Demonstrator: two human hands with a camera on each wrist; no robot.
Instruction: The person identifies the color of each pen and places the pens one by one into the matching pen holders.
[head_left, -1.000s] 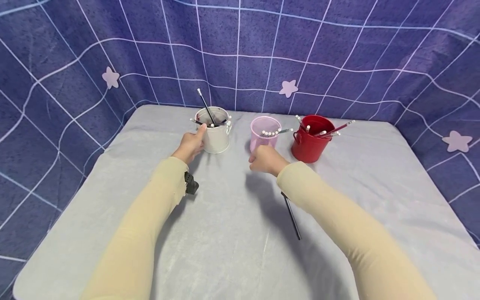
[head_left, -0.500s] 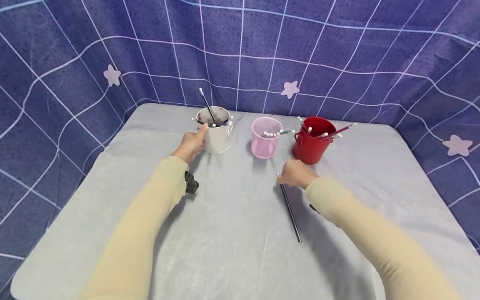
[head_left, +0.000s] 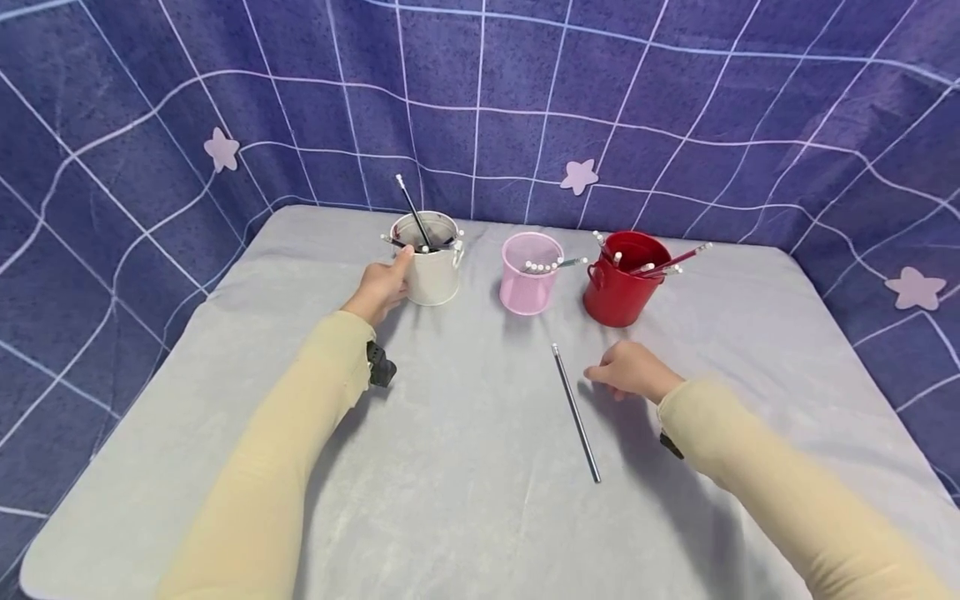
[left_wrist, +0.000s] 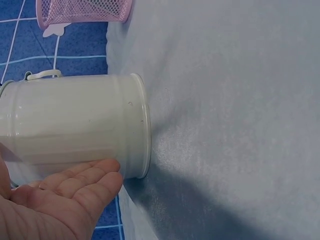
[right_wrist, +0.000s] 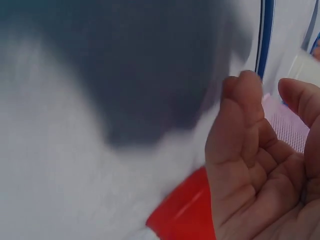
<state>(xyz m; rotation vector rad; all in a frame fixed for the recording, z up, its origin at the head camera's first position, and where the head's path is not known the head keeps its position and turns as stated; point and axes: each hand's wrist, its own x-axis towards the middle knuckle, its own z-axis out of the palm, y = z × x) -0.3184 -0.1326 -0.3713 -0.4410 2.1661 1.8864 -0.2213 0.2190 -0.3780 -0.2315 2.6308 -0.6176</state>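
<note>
In the head view my left hand holds the side of a white bucket, thumb at its rim. The left wrist view has the fingers lying along the bucket's wall. Pencils with white ends stand in the bucket, one dark pencil rising high. A single dark pencil with a white end lies on the table. Just right of this pencil hovers my right hand, apart from it. In the right wrist view its fingers and thumb are spread with nothing between them.
A pink mesh cup holding several pencils stands in the middle. Right of it is a red bucket with several pencils leaning outward. A blue gridded curtain hangs behind and at the sides.
My right hand has moved from in front of the pink cup, rightward and toward me, past the lying pencil's white end. The left hand stays at the white bucket.
</note>
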